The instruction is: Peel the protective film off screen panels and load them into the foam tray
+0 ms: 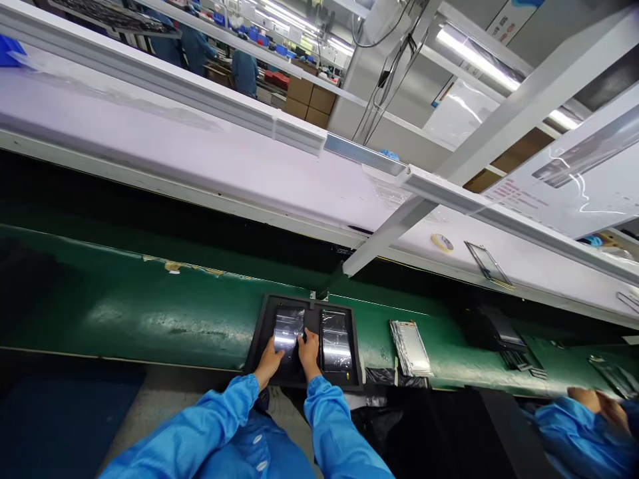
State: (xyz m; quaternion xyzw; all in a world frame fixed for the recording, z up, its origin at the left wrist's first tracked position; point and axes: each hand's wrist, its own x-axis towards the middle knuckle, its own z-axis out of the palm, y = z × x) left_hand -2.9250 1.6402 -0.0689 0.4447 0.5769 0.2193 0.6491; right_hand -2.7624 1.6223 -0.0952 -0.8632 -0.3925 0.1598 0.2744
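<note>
A black tray [312,306] with two recesses lies on the green bench in front of me. In its left recess is a dark, glossy flat panel [289,326], like a display screen. My left hand [269,362] grips this panel at its lower left edge. On the opposite edge, my right hand [309,352] has its thumb and fingers against the same panel, near the tray's middle divider. A second glossy panel [336,340], under clear film, fills the right recess. Whether the left panel is lifted off the tray floor I cannot tell.
Right of the tray, a stack of silvery flat panels [412,348] lies on the green bench [200,326]. A white shelf [239,169] runs above, carrying a tape roll [442,243] and a thin frame [488,263]. A slanted white post [394,233] stands ahead. Another person's hands [602,406] are at far right.
</note>
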